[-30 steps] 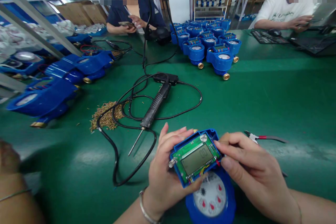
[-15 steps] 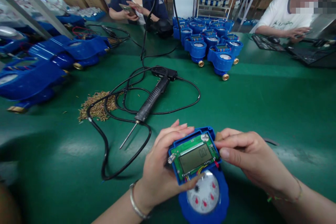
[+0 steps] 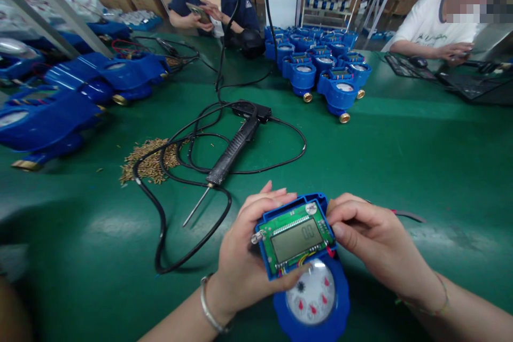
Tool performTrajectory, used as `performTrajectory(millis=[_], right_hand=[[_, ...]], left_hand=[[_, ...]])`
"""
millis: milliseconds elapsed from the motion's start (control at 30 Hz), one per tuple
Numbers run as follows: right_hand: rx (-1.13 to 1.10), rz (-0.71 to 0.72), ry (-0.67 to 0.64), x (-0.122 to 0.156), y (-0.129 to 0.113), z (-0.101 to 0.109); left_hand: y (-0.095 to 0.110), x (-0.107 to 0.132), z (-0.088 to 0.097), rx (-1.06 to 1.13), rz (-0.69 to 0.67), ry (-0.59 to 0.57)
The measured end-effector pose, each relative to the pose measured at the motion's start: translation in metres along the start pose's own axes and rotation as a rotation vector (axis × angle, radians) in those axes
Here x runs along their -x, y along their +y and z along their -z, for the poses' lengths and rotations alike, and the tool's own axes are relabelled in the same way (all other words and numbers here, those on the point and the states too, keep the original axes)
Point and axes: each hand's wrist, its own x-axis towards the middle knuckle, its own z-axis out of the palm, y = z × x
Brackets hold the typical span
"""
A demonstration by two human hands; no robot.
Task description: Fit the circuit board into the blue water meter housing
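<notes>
My left hand (image 3: pixel 240 256) wraps round the upper box of a blue water meter (image 3: pixel 340 299), its thumb across the lower edge. In that box sits a green circuit board (image 3: pixel 280 219) with a grey display (image 3: pixel 296 243) that seems to read 0.0. Below it shows the round dial (image 3: pixel 310 294) with red pointers. At the box's right side, my right hand (image 3: pixel 368 232) is closed in a pinch close to a red wire (image 3: pixel 330 252); what lies between its fingertips is hidden. A grey strip (image 3: pixel 411 216) with a red end shows behind that hand.
A black electric screwdriver (image 3: pixel 234 152) with looped cable lies ahead, beside a pile of small brass screws (image 3: pixel 150 160). More blue meters (image 3: pixel 336 91) stand at the back and on the left. Two people sit across the green table (image 3: pixel 401 160), near a keyboard (image 3: pixel 404 65).
My right hand has shifted slightly, its fingers curling more at the box's edge. The meter's box has tilted a little, and more of the grey strip shows.
</notes>
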Motion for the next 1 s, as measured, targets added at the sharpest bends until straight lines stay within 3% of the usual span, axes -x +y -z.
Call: performTrajectory(millis=[100, 267, 400, 533, 633, 833, 1000], right_hand=[[0.145, 0.112, 0.063, 0.004, -0.001, -0.004], [0.531, 0.517, 0.139, 0.008, -0.003, -0.007], [0.717, 0.605, 0.131, 0.008, -0.003, -0.006], [0.798, 0.593, 0.101, 0.008, -0.007, -0.004], [0.754, 0.505, 0.061, 0.008, -0.012, -0.002], [0.349, 0.152, -0.095, 0.004, -0.022, 0.008], [0.172, 0.068, -0.125, 0.000, -0.021, 0.012]], left_hand=[[0.001, 0.000, 0.000, -0.005, 0.005, -0.001], [0.001, 0.000, 0.000, -0.001, 0.000, 0.000], [0.001, 0.000, 0.000, -0.017, -0.006, 0.006], [0.001, -0.001, 0.000, -0.057, -0.046, 0.033], [0.001, 0.000, 0.000, -0.072, -0.062, 0.032], [0.003, -0.002, 0.001, -0.099, -0.085, 0.025], [0.003, -0.003, 0.002, -0.125, -0.076, 0.012]])
